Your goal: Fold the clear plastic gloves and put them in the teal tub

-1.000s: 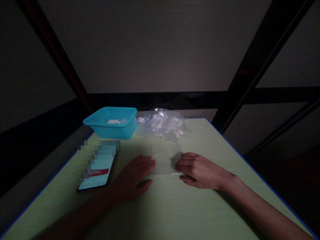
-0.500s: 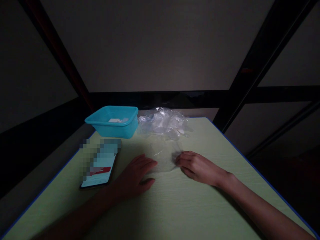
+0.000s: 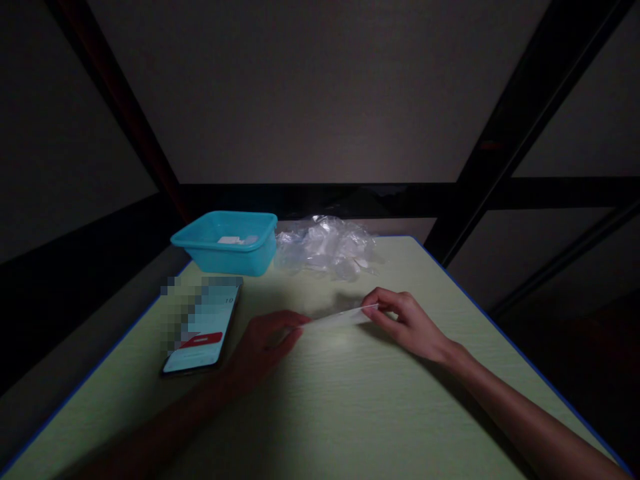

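Flat translucent plastic sheet (image 3: 339,321) is pinched aloft by left hand (image 3: 265,341) and right hand (image 3: 407,325); crumpled clear-plastic heap (image 3: 325,248) is left untouched.

- Phone (image 3: 207,320) on the left: small dark digits (image 3: 229,301) near the far right of its screen, apparently "10".
- Red banner (image 3: 210,339), nearer on that screen: a pale mark, too small to read.
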Available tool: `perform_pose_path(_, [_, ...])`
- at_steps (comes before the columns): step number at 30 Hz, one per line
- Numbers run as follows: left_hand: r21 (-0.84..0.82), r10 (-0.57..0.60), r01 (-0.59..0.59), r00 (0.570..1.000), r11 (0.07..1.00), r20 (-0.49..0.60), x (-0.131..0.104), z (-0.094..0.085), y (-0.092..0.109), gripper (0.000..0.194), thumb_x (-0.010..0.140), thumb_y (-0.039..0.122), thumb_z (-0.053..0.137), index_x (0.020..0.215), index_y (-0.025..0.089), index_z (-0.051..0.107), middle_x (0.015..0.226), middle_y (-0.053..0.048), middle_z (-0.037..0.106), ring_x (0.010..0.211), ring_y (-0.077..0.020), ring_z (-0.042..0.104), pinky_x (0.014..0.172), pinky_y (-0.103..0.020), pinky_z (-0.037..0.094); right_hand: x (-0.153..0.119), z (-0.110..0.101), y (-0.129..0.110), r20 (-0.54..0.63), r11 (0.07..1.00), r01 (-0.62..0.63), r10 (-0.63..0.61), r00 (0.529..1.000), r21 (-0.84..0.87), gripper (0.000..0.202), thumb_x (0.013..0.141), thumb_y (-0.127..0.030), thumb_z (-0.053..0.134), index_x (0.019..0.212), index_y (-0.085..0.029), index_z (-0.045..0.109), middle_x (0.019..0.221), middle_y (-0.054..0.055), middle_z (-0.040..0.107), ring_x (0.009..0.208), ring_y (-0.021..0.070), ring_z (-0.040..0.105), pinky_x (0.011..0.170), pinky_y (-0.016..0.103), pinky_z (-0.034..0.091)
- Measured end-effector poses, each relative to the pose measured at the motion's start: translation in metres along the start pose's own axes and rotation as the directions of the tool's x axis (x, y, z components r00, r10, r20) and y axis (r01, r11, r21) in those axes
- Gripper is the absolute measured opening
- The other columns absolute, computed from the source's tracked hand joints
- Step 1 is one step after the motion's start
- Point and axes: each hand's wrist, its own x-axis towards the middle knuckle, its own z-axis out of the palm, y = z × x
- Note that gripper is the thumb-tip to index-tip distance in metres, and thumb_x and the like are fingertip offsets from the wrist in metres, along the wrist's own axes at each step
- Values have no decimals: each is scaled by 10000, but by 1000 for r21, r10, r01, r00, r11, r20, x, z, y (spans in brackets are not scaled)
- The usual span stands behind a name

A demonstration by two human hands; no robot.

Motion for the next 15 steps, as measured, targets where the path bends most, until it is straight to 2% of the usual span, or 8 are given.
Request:
perform_pose_path(4, [-279, -177, 160, 983, 947, -40, 0, -9, 13, 162, 774, 264, 545, 790, 164, 672, 757, -44, 721, 703, -191, 676, 651, -270, 530, -3, 0, -11, 60, 950, -93, 78, 995, 298, 195, 827, -324, 531, 740, -150, 543, 597, 3, 588, 524, 98, 512, 477, 205, 364])
perform_pose_path(7, [-560, -319, 290, 947, 776, 49, -1, -14, 23, 139, 748, 307, 595, 750, 172, 630, 683, -17, 704, 553, -165, 659, 556, -261, 533, -6, -1, -24, 117, 871, -152, 110, 987, 468, 209, 790, -345, 595, 727, -151, 547, 555, -10, 588, 487, 82, 511, 465, 194, 368])
perform_pose_path(9, [-673, -397, 364, 911, 644, 112, 0, -16, 31, 153, 715, 330, 630, 702, 182, 593, 635, 5, 682, 486, -150, 637, 475, -238, 515, -7, -2, -31, 134, 826, -184, 132, 982, 533, 220, 756, -350, 638, 702, -156, 551, 501, -37, 554, 439, 64, 477, 438, 180, 356])
perform_pose_path(12, [-711, -524, 477, 833, 517, 179, 6, -17, 39, 182, 659, 342, 659, 688, 182, 577, 603, 11, 658, 464, -149, 624, 392, -204, 472, -5, 0, -32, 152, 757, -254, 204, 967, 602, 240, 714, -364, 682, 687, -163, 552, 492, -48, 552, 411, 57, 471, 421, 174, 368])
perform_pose_path(15, [-661, -640, 594, 737, 459, 218, 11, -12, 35, 196, 620, 325, 666, 692, 166, 576, 647, -2, 661, 449, -128, 604, 396, -198, 468, -1, 8, -20, 171, 711, -349, 311, 935, 610, 278, 673, -387, 713, 691, -163, 548, 527, -32, 584, 435, 76, 522, 439, 191, 402])
